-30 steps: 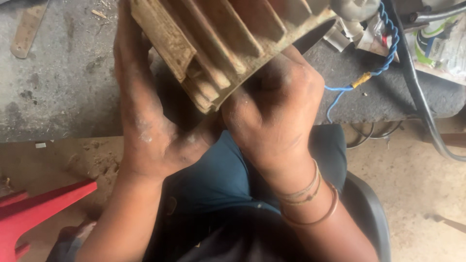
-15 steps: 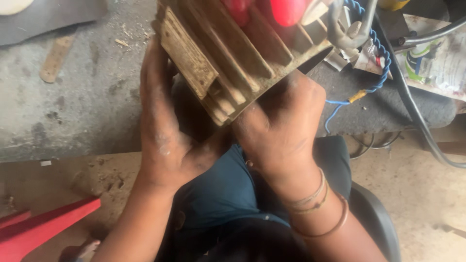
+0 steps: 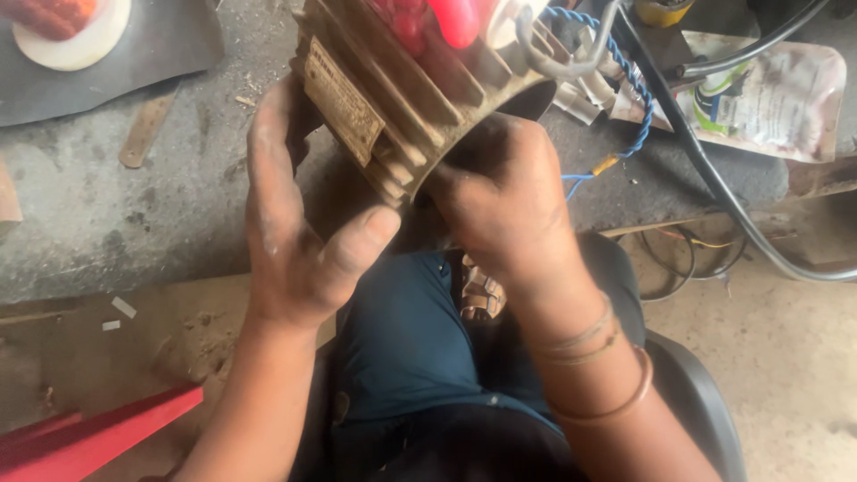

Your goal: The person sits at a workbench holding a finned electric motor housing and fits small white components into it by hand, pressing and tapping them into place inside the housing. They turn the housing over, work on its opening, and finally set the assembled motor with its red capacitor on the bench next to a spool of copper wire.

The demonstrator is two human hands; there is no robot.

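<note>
A dirty ribbed metal motor housing (image 3: pixel 420 98) with a worn nameplate rests tilted against the edge of a grey bench (image 3: pixel 134 205), over my lap. My left hand (image 3: pixel 299 223) grips its left side, thumb pressed under the fins. Against its lower right end, my right hand (image 3: pixel 504 201) is curled and reaches into the open bore. Red and white parts (image 3: pixel 446 18) sit on top of the housing, with blue wires (image 3: pixel 625 80) trailing right.
A black cable (image 3: pixel 714 178) crosses the bench at right beside a printed plastic pouch (image 3: pixel 768 89). A white disc on a dark mat (image 3: pixel 80 36) lies at top left. A red plastic piece (image 3: pixel 89 437) is at bottom left. I sit on a black chair (image 3: pixel 696 402).
The view has shifted so the housing and both hands sit lower and further right in frame. My left thumb has come round under the fins. Both hands stay on the housing.
</note>
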